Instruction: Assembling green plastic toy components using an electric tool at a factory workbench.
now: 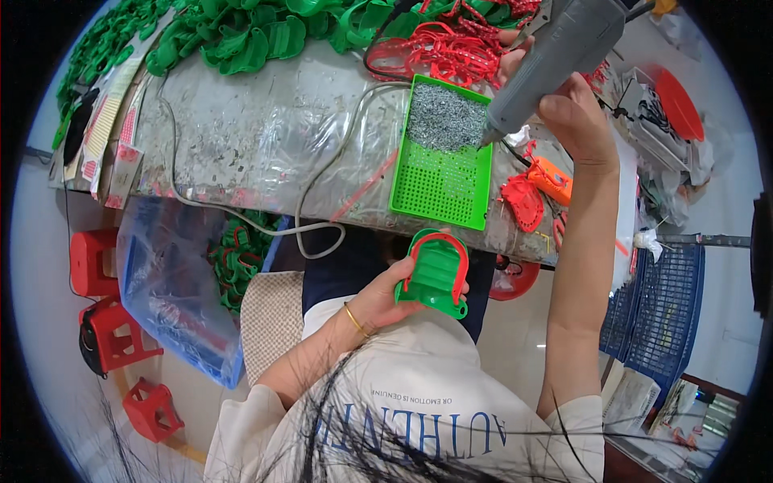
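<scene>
My left hand (380,296) is closed on a green curved plastic piece (435,278), held over my lap just off the table's front edge. A red arch-shaped plastic strip (452,243) sits on that piece, curving round its top. My right hand (581,121) is wrapped round a grey electric screwdriver (547,68), partly outside the picture at the top. The tool's dark tip points down over a bright green perforated tray (443,211). Small silver screws (443,117) heap at the tray's far end and thin out toward its near half.
Green plastic parts (241,36) pile along the far table; red strips (451,52) lie behind the tray. A grey cable (310,197) loops over the table edge. At lower left stand a plastic-lined blue crate (185,314) and red stools (121,334). An orange-handled tool (549,179) lies at right.
</scene>
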A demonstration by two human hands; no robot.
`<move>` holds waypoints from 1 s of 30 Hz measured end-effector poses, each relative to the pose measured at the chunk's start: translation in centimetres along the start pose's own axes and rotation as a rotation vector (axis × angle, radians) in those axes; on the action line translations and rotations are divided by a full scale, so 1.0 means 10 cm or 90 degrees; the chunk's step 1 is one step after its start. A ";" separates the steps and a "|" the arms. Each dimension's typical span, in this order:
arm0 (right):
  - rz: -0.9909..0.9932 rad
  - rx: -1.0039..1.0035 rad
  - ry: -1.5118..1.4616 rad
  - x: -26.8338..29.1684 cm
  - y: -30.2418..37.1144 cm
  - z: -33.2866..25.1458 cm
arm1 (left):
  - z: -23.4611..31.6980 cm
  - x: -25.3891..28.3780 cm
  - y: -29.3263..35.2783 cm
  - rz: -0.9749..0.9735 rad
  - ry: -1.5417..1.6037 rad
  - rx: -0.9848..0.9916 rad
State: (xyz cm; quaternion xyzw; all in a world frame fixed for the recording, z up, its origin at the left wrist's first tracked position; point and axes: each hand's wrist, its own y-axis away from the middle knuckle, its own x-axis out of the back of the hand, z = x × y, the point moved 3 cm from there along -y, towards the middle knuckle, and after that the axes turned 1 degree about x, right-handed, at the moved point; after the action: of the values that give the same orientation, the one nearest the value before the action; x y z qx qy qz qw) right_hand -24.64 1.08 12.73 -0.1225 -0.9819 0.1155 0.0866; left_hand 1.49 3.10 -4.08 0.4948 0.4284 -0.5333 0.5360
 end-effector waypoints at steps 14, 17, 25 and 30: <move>0.365 0.071 -0.030 -0.81 0.31 0.13 | -0.04 0.17 0.06 0.023 0.038 -0.026; 0.419 0.062 -0.055 -0.85 0.44 0.38 | -0.05 0.20 0.06 0.046 0.055 -0.017; 0.467 0.070 -0.042 -0.86 0.59 0.94 | -0.02 0.26 0.05 0.058 0.071 0.010; 0.484 0.058 -0.031 -0.89 0.59 1.03 | -0.01 0.30 0.03 0.060 0.063 0.013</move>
State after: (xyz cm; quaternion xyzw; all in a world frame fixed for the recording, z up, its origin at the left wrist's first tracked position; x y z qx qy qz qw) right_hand -16.86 2.22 0.10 -0.4708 -0.8623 0.1855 0.0197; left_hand 2.02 2.76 -7.00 0.5457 0.4250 -0.4866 0.5336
